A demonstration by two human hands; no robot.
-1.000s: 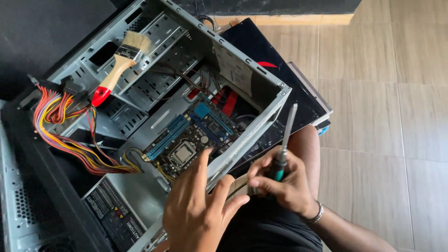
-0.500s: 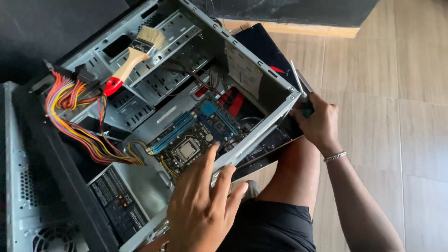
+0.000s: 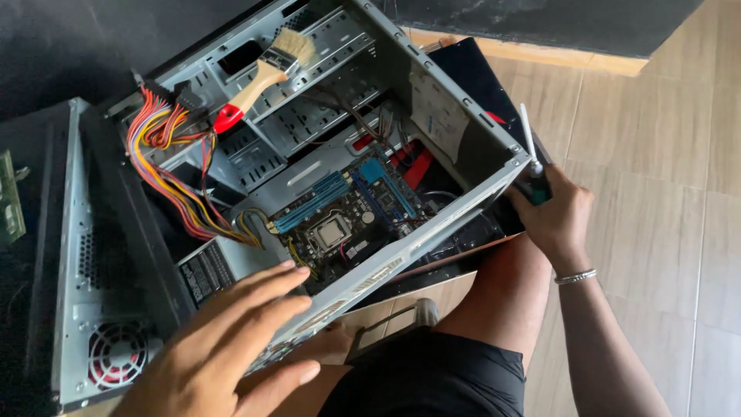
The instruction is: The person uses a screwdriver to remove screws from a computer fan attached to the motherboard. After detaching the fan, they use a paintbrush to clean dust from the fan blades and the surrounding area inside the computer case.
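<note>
two hands: right (image 3: 552, 212) grips screwdriver (image 3: 531, 162), left (image 3: 231, 340) on computer case (image 3: 463, 108).

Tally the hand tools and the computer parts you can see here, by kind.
Paintbrush: 1
Screwdriver, in the right hand: 1
Open computer case, under the left hand: 1
Motherboard: 1
Bundle of coloured cables: 1
Total: 5

screwdriver (image 3: 532, 166) handle hidden — left hand (image 3: 224, 347) cropped
</note>
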